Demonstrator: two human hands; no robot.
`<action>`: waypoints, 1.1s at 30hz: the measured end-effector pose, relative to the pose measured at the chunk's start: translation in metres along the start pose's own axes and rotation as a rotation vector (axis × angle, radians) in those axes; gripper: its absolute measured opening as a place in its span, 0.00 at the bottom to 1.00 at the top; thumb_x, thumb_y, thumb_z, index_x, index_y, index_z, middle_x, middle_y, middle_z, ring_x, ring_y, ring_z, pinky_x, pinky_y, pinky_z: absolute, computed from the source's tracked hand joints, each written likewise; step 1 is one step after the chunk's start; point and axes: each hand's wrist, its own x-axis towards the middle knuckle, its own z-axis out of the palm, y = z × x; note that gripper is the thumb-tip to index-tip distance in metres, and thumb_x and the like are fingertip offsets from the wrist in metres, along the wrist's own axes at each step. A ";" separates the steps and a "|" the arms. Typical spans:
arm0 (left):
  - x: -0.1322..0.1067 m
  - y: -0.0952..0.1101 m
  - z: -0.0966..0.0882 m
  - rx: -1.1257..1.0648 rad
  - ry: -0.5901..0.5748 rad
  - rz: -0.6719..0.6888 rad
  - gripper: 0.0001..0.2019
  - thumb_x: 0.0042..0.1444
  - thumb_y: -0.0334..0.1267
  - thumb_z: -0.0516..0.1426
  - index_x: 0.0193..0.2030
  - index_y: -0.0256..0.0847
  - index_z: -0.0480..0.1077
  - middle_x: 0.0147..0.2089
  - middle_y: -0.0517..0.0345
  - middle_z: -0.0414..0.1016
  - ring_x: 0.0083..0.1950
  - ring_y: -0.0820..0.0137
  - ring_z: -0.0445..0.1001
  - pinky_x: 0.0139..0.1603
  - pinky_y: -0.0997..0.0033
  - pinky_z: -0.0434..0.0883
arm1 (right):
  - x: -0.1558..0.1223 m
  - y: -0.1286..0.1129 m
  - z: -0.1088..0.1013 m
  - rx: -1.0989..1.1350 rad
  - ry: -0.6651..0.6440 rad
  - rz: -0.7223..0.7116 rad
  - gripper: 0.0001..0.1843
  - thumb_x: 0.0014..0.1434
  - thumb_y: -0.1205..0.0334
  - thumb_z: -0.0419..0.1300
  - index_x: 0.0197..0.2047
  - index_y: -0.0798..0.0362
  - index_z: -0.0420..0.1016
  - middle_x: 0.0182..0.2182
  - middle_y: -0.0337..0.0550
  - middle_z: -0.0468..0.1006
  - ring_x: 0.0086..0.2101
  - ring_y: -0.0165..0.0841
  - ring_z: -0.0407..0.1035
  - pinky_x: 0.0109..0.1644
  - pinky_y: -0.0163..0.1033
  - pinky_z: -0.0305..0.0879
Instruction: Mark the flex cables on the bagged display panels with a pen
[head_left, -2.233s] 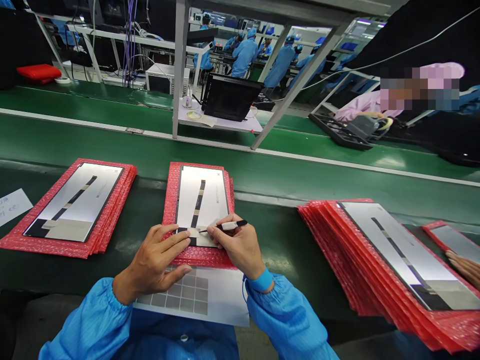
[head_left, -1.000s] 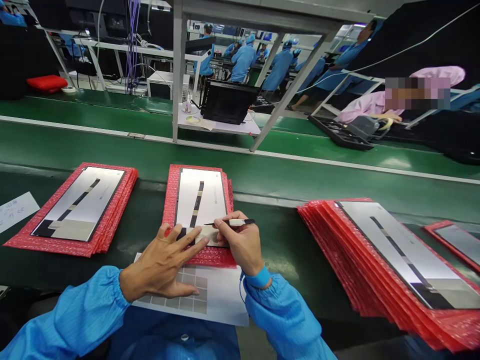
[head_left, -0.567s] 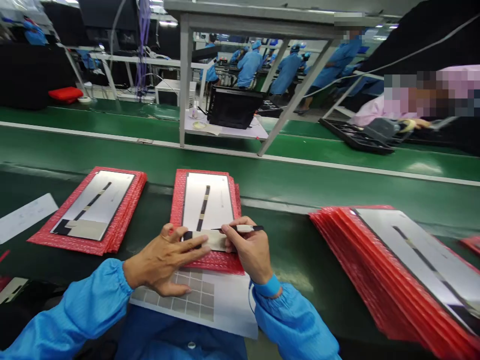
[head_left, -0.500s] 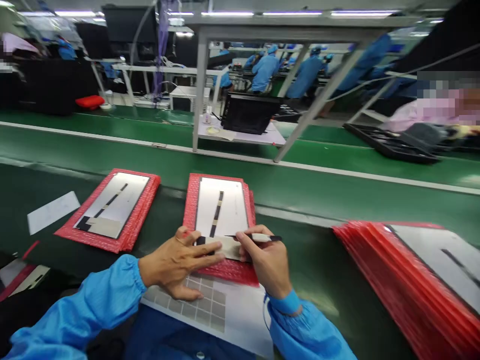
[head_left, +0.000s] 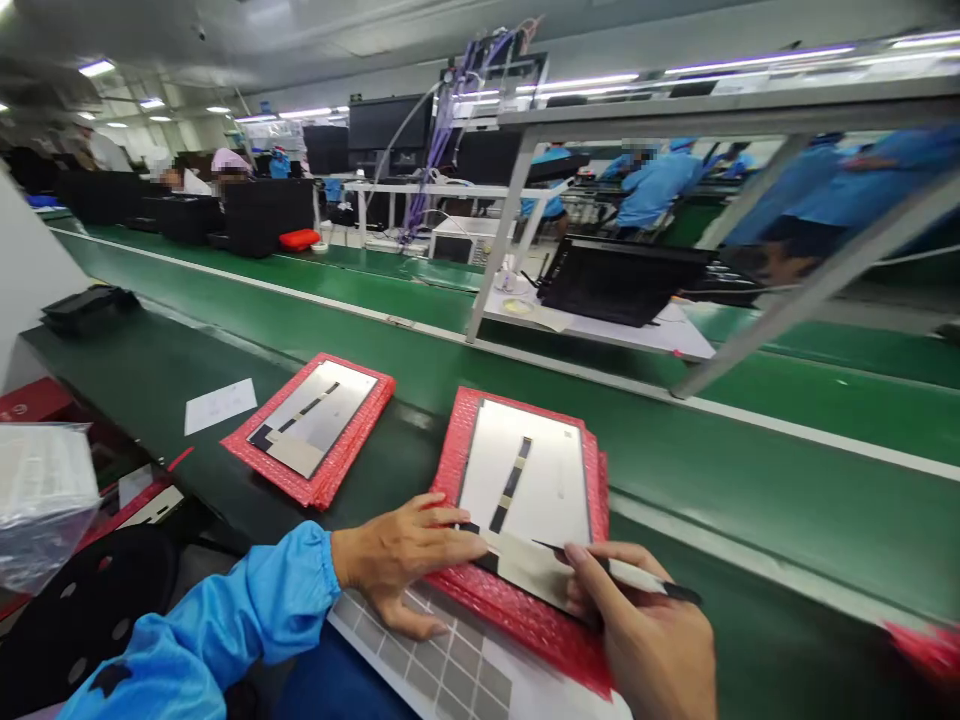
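Green counter [head_left: 750, 590] runs right across our view, big busy workshop behind it, with a few people in blue [head_left: 660, 185] blurring off toward the back. We've got a dark monitor [head_left: 622, 285] sitting on a white shelf [head_left: 664, 335] under a grey metal frame [head_left: 499, 245], plus a red item [head_left: 300, 240] on the far side.

Front and centre is our flat panel [head_left: 555, 465], silver side up, lying on a stack of red bubble wrap [head_left: 517, 620]. It's got a dark ribbon strip [head_left: 512, 485] with tan bands up the middle and a pale beige band [head_left: 536, 575] along the near end.

Our left hand [head_left: 409, 565] is spread out, fingertips down on the panel's near left corner, thumb over the sheet with grey squares [head_left: 454, 660] next to the stack. Our right hand [head_left: 649, 625] is pinching a pen-like tool [head_left: 637, 575], white body, black ends, with the fine tip right at the edge of that beige band. We can't tell if the tip actually touches.

Over to the left we have a second panel [head_left: 334, 405] on its own red stack [head_left: 356, 450], and a white paper [head_left: 220, 406] just beside it.
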 end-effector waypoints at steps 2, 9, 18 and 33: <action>-0.003 0.004 -0.001 -0.039 0.060 0.010 0.45 0.58 0.53 0.56 0.77 0.32 0.48 0.70 0.39 0.68 0.75 0.50 0.61 0.79 0.43 0.51 | -0.006 -0.002 0.002 0.087 -0.051 -0.012 0.24 0.48 0.40 0.76 0.33 0.51 0.77 0.18 0.42 0.79 0.18 0.38 0.74 0.23 0.39 0.74; 0.010 0.007 -0.011 -0.106 0.127 0.009 0.44 0.60 0.53 0.59 0.78 0.39 0.47 0.69 0.39 0.69 0.69 0.47 0.67 0.70 0.43 0.58 | -0.011 -0.004 0.008 0.305 -0.059 0.027 0.23 0.48 0.44 0.77 0.33 0.49 0.72 0.18 0.37 0.78 0.18 0.34 0.70 0.22 0.37 0.70; 0.021 0.011 -0.007 -0.156 0.249 -0.137 0.33 0.68 0.54 0.55 0.74 0.40 0.60 0.66 0.43 0.73 0.65 0.52 0.69 0.66 0.49 0.61 | -0.014 -0.003 0.004 0.351 -0.077 -0.016 0.21 0.52 0.46 0.76 0.33 0.50 0.72 0.19 0.36 0.78 0.18 0.31 0.68 0.24 0.36 0.68; 0.054 -0.043 -0.003 -0.727 0.649 -0.938 0.28 0.52 0.57 0.66 0.49 0.36 0.75 0.29 0.63 0.73 0.27 0.71 0.72 0.29 0.74 0.67 | -0.006 0.012 -0.029 -0.122 -0.121 -0.189 0.18 0.56 0.50 0.69 0.44 0.54 0.82 0.19 0.28 0.57 0.23 0.31 0.54 0.32 0.37 0.60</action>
